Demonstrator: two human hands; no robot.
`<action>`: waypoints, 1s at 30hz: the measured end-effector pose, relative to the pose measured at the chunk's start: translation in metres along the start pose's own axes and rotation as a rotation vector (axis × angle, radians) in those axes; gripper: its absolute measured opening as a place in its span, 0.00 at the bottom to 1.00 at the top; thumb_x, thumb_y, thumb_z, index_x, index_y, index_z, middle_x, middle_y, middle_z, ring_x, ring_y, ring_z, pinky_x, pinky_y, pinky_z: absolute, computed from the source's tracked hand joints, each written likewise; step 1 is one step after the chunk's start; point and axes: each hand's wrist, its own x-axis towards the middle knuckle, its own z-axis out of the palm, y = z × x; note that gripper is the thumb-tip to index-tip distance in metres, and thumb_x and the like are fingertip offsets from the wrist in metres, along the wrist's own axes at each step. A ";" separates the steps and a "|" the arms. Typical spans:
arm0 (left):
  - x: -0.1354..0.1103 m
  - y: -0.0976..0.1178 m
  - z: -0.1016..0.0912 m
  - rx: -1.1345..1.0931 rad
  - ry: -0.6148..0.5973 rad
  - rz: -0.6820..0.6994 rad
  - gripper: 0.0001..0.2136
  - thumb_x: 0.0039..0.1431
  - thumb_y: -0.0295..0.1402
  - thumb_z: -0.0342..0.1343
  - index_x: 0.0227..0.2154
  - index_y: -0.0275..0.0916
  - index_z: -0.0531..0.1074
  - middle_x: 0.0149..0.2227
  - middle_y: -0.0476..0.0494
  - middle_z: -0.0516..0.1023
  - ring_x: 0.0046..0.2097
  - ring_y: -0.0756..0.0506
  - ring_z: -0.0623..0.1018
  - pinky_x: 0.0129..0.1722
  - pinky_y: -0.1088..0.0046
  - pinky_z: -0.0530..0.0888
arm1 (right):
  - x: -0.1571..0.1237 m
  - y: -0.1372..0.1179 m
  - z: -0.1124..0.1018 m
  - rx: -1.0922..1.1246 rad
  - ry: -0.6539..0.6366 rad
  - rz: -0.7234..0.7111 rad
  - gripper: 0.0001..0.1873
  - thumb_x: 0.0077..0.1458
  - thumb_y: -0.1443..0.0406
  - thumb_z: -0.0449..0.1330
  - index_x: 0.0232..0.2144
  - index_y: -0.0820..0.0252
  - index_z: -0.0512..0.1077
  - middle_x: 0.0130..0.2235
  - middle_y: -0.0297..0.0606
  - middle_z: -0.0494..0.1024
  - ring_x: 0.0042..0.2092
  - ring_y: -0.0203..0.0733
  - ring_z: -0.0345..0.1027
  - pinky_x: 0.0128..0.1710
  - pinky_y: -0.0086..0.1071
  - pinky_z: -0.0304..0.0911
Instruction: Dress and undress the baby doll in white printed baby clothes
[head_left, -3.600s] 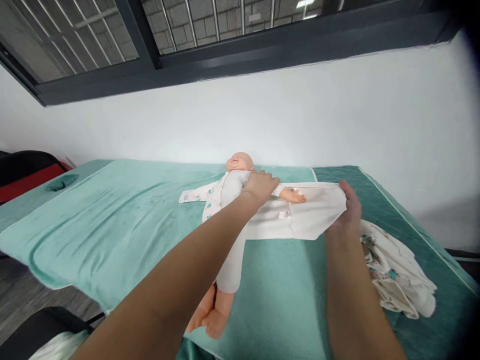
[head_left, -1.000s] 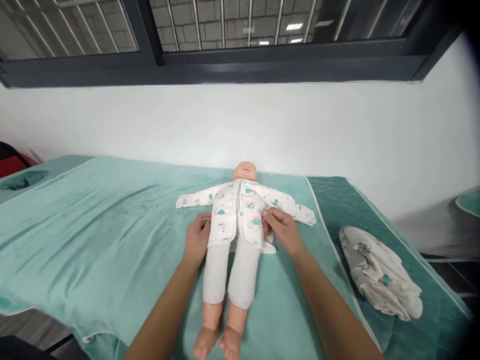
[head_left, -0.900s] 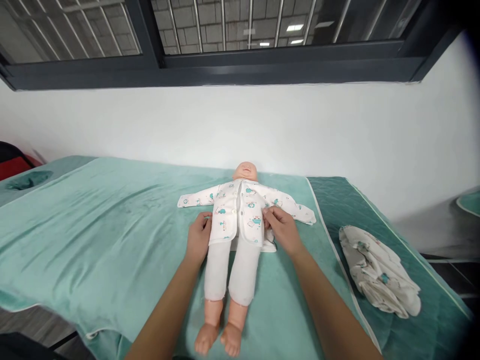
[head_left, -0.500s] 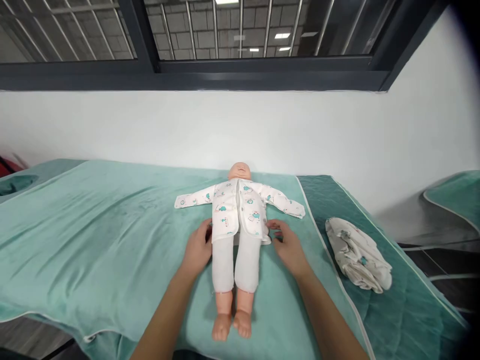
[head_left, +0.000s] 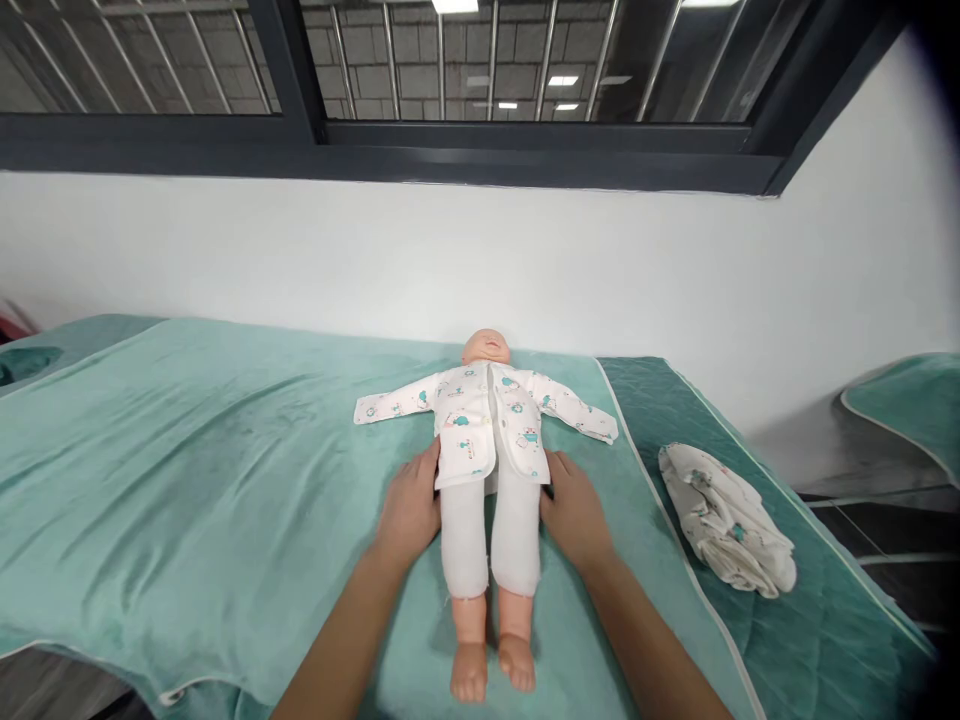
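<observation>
A baby doll point(head_left: 465, 560) lies on its back, head toward the wall, arms spread and bare feet toward me. It wears a white printed jacket point(head_left: 463, 420), open down the front, and white leg coverings. My left hand point(head_left: 411, 505) is closed against the doll's hip at the jacket's lower edge, its fingertips partly tucked under the side. On the opposite hip my right hand point(head_left: 574, 508) grips in the same way, thumb hidden beside the thigh. The fingers' undersides are out of sight.
A light green blanket point(head_left: 187, 480) covers the surface, over a darker quilted cover point(head_left: 817, 610). A folded printed cloth bundle point(head_left: 727, 520) lies to the right. Behind stand a white wall point(head_left: 300, 255) and a dark-framed window point(head_left: 525, 160) with metal bars.
Both hands have closed in on the doll's hips; the right fingers, raised and apart before, now press against its side. The doll's legs have shifted slightly right.
</observation>
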 end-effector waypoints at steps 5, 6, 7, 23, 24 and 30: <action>-0.007 -0.007 -0.002 -0.014 0.151 0.001 0.21 0.66 0.33 0.42 0.59 0.45 0.68 0.41 0.39 0.79 0.42 0.42 0.78 0.42 0.66 0.72 | -0.008 0.002 -0.007 0.234 0.228 -0.051 0.14 0.62 0.66 0.51 0.47 0.57 0.71 0.32 0.35 0.68 0.34 0.42 0.63 0.36 0.35 0.59; -0.011 -0.006 -0.004 -0.020 0.174 0.014 0.21 0.66 0.33 0.42 0.58 0.45 0.70 0.38 0.40 0.79 0.39 0.43 0.78 0.40 0.68 0.72 | -0.012 0.002 -0.009 0.286 0.252 -0.070 0.14 0.62 0.66 0.51 0.48 0.56 0.72 0.31 0.34 0.67 0.33 0.41 0.62 0.35 0.34 0.58; -0.015 -0.006 -0.005 -0.027 0.192 0.025 0.20 0.66 0.33 0.43 0.57 0.46 0.71 0.36 0.41 0.79 0.38 0.44 0.77 0.39 0.68 0.72 | -0.016 0.002 -0.010 0.331 0.257 -0.087 0.14 0.62 0.66 0.51 0.47 0.55 0.73 0.30 0.33 0.66 0.31 0.40 0.61 0.33 0.33 0.58; -0.001 -0.001 -0.012 -0.481 0.309 -0.357 0.13 0.61 0.40 0.50 0.45 0.42 0.73 0.36 0.46 0.77 0.35 0.46 0.74 0.37 0.72 0.69 | -0.006 0.008 -0.008 0.699 0.196 0.116 0.11 0.61 0.57 0.58 0.42 0.56 0.72 0.42 0.39 0.75 0.43 0.43 0.67 0.43 0.34 0.61; 0.001 0.001 -0.012 -0.422 0.237 -0.313 0.13 0.62 0.40 0.49 0.43 0.42 0.74 0.38 0.46 0.78 0.38 0.46 0.75 0.38 0.71 0.68 | -0.006 0.006 -0.008 0.686 0.127 0.098 0.11 0.61 0.56 0.58 0.40 0.57 0.72 0.39 0.38 0.75 0.40 0.41 0.66 0.41 0.33 0.61; 0.003 0.002 -0.012 -0.365 0.153 -0.289 0.23 0.66 0.46 0.43 0.18 0.40 0.65 0.21 0.49 0.68 0.27 0.48 0.67 0.30 0.72 0.62 | -0.005 0.005 -0.006 0.680 0.054 0.220 0.21 0.64 0.52 0.54 0.23 0.59 0.69 0.25 0.34 0.71 0.30 0.38 0.64 0.33 0.32 0.60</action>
